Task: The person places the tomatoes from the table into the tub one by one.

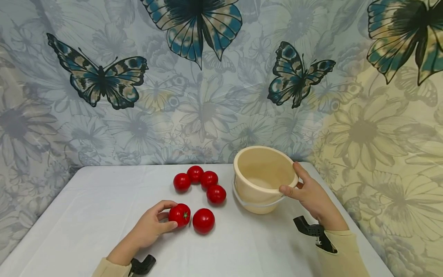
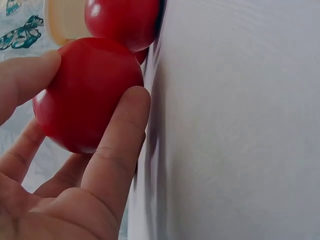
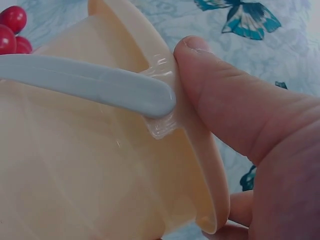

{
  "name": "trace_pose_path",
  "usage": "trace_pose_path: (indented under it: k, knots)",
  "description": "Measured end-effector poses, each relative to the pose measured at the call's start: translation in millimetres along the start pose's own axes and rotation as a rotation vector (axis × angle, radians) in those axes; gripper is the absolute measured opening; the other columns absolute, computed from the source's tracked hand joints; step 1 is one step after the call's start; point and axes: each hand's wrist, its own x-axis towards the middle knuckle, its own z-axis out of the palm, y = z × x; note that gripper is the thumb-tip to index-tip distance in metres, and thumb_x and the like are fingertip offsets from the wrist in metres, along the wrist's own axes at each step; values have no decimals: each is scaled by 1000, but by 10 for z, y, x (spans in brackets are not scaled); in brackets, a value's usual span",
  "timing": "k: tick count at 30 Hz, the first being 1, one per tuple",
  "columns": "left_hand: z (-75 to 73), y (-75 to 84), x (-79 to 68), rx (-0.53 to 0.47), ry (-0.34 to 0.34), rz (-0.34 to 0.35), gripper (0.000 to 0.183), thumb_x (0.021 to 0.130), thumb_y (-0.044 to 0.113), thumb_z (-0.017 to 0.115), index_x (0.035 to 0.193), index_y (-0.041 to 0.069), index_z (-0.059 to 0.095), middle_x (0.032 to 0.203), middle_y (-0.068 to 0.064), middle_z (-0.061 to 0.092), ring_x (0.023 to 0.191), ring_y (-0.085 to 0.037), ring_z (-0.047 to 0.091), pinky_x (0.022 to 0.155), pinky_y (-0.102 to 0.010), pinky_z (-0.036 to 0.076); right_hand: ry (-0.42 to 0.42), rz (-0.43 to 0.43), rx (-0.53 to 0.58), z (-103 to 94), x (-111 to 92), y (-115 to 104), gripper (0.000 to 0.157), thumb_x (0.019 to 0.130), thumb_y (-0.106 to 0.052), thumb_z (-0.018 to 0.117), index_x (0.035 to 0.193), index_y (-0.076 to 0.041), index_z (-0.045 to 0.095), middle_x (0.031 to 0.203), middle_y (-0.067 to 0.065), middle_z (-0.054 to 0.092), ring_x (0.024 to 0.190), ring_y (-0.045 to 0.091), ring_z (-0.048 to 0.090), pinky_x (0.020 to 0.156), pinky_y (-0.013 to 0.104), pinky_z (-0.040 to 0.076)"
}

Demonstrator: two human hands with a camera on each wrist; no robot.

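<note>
My left hand point(image 1: 154, 223) pinches a red tomato point(image 1: 180, 215) with a green star-shaped stem mark, thumb on the near side and fingers behind it. In the left wrist view, thumb and fingertips press on the smooth side of this tomato point(image 2: 87, 95). Just right of it lies another red tomato point(image 1: 203, 221). My right hand point(image 1: 313, 198) grips the right rim of a cream bucket point(image 1: 257, 198), whose mouth leans a little. The pale grey handle point(image 3: 95, 85) hangs across the bucket's outside, and the right thumb lies against the rim beside the handle's pivot.
Several more red tomatoes point(image 1: 209, 179) sit in a curved group left of the bucket. White cloth covers the table point(image 1: 86, 207). A butterfly-and-flower printed cloth point(image 1: 207, 107) hangs directly behind the table's back edge and along its sides.
</note>
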Motion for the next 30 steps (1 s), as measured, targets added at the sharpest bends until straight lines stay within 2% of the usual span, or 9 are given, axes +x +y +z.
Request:
trace_pose_path:
  k: [4, 9, 14, 18, 26, 30]
  knots:
    - [-33, 5, -8, -70, -6, 3, 54, 84, 11, 81, 131, 9, 55, 140, -19, 47, 113, -32, 60, 84, -35, 58, 1, 8, -6, 6, 4, 0, 100, 93, -20, 74, 160, -14, 0, 164, 13, -7, 140, 44, 30, 92, 24, 46]
    - [-63, 45, -20, -144, 23, -16, 55, 85, 10, 80, 133, 5, 53, 138, -20, 47, 114, -33, 60, 86, -38, 57, 2, 14, -17, 6, 11, 4, 100, 93, -22, 74, 160, -15, 0, 164, 11, -8, 141, 43, 30, 95, 28, 46]
    - [-81, 96, -27, -220, 23, -20, 56, 87, 7, 78, 135, 1, 49, 138, -23, 44, 114, -34, 59, 86, -43, 57, -1, 15, -2, 6, 14, 12, 100, 93, -21, 74, 160, -15, -1, 164, 10, -8, 141, 43, 29, 94, 24, 45]
    - [-71, 122, -25, -246, 21, -24, 56, 88, 6, 77, 136, 1, 48, 138, -23, 44, 113, -33, 59, 86, -45, 57, 1, 13, 1, -2, 10, 23, 100, 93, -22, 74, 160, -17, 0, 164, 9, -7, 141, 42, 30, 93, 22, 45]
    - [-46, 177, -11, -263, 10, -25, 57, 89, 6, 76, 137, 2, 47, 138, -23, 43, 111, -33, 60, 86, -46, 56, 5, 18, -11, -12, 13, 12, 100, 93, -23, 74, 160, -16, 0, 164, 10, -7, 141, 42, 30, 98, 31, 45]
    - [-40, 263, 26, -285, 10, -13, 57, 89, 5, 76, 137, 2, 46, 137, -23, 44, 112, -34, 60, 85, -47, 56, 3, 22, 0, -5, 23, 12, 100, 93, -23, 74, 160, -15, 0, 164, 11, -8, 141, 43, 29, 97, 29, 46]
